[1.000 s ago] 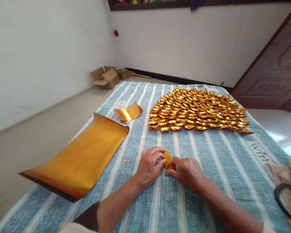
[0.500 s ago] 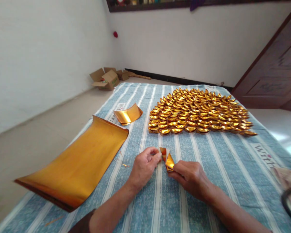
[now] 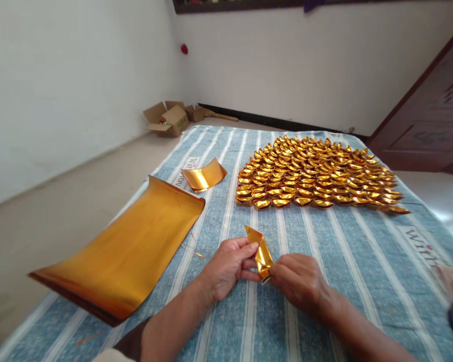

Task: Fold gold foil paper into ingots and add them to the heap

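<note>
While both hands meet over striped cloth (image 3: pixel 324 241), left hand (image 3: pixel 226 264) and right hand (image 3: pixel 300 281) fingers pinch folded gold paper (image 3: pixel 261 253) between them. Gold sheet (image 3: pixel 128 246) left, ingot rows (image 3: pixel 317 173) beyond.

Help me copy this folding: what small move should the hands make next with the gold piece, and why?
Probably press the free upper tip down. The left hand and right hand pinch the gold piece at its lower end, but its top corner sticks up loose, unlike the closed folded shapes laid in rows beyond.
</note>
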### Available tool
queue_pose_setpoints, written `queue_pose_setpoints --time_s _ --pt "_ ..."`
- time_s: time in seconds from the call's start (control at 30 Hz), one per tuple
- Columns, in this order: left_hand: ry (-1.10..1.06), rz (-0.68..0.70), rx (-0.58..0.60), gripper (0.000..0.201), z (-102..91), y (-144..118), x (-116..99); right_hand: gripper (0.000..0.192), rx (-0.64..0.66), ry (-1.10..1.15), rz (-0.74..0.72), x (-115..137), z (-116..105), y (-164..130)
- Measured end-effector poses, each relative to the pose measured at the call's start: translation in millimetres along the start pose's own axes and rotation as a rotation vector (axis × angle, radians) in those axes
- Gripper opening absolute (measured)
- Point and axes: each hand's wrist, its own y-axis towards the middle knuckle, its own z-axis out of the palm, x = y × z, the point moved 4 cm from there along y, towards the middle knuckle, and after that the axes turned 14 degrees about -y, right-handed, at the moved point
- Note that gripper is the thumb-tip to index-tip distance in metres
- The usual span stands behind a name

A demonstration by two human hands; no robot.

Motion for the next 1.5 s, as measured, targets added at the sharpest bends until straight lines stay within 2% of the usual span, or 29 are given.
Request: queue_pose_setpoints --time_s 0.1,0.23,0.33,0.47,0.87,1.27,1.5 --pt "-0.011 0.023 0.009 0.028 -1.5 0 0 0.018 0.051 0.281 0.301 -12 9 -3" --pt "-0.021 0.054 0.011 0.029 -1.1 0 0 0.017 0.217 0.627 0.724 -18 22 -9" --pt "-0.013 0.067 0.008 0.029 0.1 1 2 0.023 0.276 0.740 0.889 -17 25 -10" --pt "-0.012 0.071 0.001 0.028 1.9 2 5 0.026 0.277 0.738 0.998 -18 25 -8" --pt "-0.053 0.078 -0.007 0.023 5.1 1 6 0.026 0.306 0.738 1.086 -20 25 -5" --pt "0.060 0.152 -0.079 0.027 7.2 0 6 0.026 0.179 0.511 0.906 -16 31 -10" --pt "0.066 0.170 -0.068 0.028 4.4 0 4 0.022 0.179 0.564 0.945 -18 35 -11"
